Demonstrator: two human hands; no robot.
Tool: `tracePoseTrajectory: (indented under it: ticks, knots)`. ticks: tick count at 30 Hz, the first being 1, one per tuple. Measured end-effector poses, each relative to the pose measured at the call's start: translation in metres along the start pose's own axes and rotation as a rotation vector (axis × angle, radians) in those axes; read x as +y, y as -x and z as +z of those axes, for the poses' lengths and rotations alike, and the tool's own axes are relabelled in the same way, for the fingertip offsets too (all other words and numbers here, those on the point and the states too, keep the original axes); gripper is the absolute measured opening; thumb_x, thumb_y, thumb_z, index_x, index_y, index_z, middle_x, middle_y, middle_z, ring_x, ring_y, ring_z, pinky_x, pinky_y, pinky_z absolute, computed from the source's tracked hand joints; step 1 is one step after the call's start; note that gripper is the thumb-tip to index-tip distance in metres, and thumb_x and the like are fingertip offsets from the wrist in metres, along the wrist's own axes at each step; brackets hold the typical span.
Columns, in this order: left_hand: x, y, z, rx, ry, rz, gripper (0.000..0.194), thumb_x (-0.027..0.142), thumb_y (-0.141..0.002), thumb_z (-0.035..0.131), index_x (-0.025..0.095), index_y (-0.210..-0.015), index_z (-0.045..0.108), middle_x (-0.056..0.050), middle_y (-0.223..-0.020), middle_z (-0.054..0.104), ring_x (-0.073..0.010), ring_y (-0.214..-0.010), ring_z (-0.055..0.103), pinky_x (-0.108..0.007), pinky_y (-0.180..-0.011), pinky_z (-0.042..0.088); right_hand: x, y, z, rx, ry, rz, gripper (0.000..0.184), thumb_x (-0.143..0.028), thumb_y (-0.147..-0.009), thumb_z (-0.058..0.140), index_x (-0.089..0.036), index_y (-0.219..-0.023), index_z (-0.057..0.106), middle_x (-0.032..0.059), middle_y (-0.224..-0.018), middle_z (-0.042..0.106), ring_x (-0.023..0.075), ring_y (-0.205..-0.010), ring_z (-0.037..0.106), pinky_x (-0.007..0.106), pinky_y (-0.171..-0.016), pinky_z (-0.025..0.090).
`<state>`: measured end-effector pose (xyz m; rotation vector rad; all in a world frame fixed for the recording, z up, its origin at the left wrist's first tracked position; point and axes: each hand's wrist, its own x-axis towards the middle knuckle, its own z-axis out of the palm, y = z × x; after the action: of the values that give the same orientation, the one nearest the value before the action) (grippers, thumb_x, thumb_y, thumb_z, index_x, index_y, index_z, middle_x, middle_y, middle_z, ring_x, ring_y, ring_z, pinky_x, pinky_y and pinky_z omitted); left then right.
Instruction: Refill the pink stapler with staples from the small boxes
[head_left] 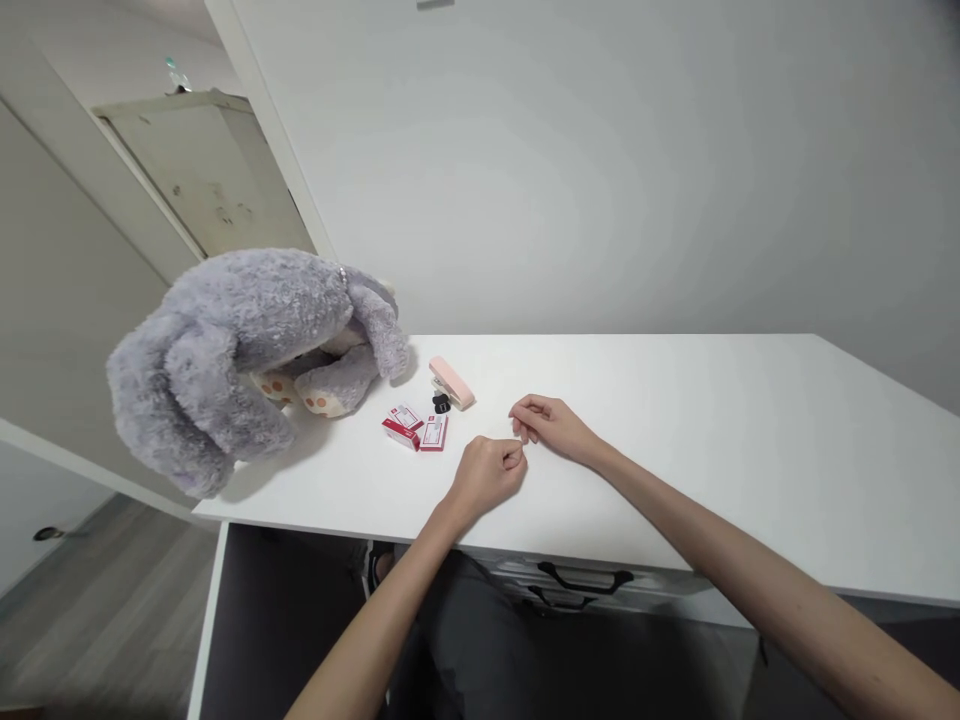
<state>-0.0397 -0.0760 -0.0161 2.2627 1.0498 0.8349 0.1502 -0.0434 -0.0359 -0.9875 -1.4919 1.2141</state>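
Observation:
My left hand (491,473) rests on the white tabletop (675,440), closed in a loose fist. No object shows in it. Just beyond it to the right lies my right hand (553,424), its fingers loosely bent and somewhat apart, with nothing visible between them. The two hands are close together near the table's middle. Left of them lie red-and-white staple boxes (433,433), some leaning on each other. Behind these are a small black staple remover (441,402) and a pink stapler (452,381), neither touched by a hand.
A large grey-purple plush toy (255,310) sits slumped at the table's left end. A plain wall (600,170) runs along the back edge. Drawers with black handles (585,577) are under the front edge. A beige cabinet (202,170) stands beyond the wall's left end.

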Motion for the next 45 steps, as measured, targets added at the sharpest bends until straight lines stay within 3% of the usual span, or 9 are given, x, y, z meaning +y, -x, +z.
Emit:
tracePoseTrajectory:
  ticks: [4, 10, 30, 45]
  knots:
    - [-0.002, -0.001, 0.000, -0.008, -0.016, -0.006, 0.034, 0.012, -0.078, 0.050, 0.021, -0.062, 0.021, 0.007, -0.057, 0.018, -0.0114, -0.059, 0.018, -0.031, -0.059, 0.017, 0.002, 0.006, -0.008, 0.019, -0.014, 0.005, 0.037, -0.057, -0.096, 0.067, -0.020, -0.095, 0.071, 0.0032, -0.084, 0.073, 0.0146, -0.066, 0.064, 0.030, -0.063, 0.048]
    - [-0.004, -0.002, 0.002, 0.006, -0.025, -0.028, 0.034, 0.011, -0.077, 0.049, 0.021, -0.061, 0.022, 0.007, -0.056, 0.018, -0.0112, -0.057, 0.018, -0.031, -0.059, 0.017, 0.002, 0.005, -0.004, 0.158, 0.104, 0.016, 0.039, -0.060, -0.096, 0.066, -0.021, -0.093, 0.071, 0.0018, -0.076, 0.071, 0.0151, -0.061, 0.061, 0.032, -0.066, 0.050]
    - [-0.001, -0.001, 0.003, 0.046, -0.036, -0.078, 0.034, 0.014, -0.079, 0.050, 0.021, -0.061, 0.023, 0.007, -0.057, 0.020, -0.0116, -0.059, 0.018, -0.032, -0.060, 0.016, -0.003, 0.009, 0.003, 0.133, 0.175, -0.007, 0.038, -0.057, -0.098, 0.063, -0.021, -0.093, 0.071, 0.0019, -0.073, 0.070, 0.0157, -0.060, 0.061, 0.031, -0.064, 0.050]
    - [-0.002, 0.001, 0.005, -0.073, -0.239, 0.023, 0.036, 0.012, -0.084, 0.054, 0.022, -0.061, 0.028, 0.005, -0.054, 0.033, -0.0129, -0.053, 0.026, -0.031, -0.061, 0.018, -0.008, 0.011, 0.002, 0.121, 0.218, 0.007, 0.039, -0.060, -0.098, 0.062, -0.023, -0.091, 0.070, 0.0023, -0.074, 0.071, 0.0177, -0.063, 0.063, 0.033, -0.066, 0.051]
